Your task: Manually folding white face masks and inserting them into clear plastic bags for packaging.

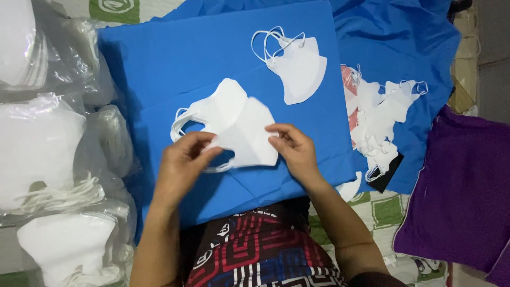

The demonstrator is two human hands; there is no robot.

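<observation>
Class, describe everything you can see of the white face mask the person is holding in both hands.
The white face mask is folded flat, with a curved, pointed outline, and looks like soft non-woven fabric. Thin white ear loops trail from its left edge. It lies low over a blue board, overlapping a second white mask behind it. The left hand pinches its lower left edge near the loops; the right hand grips its right edge with the fingertips. It appears clean and uncreased.

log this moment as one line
left hand: pinching white mask | right hand: holding same mask edge | surface: blue board | nearby: second mask, loose mask pile, bagged masks
</observation>
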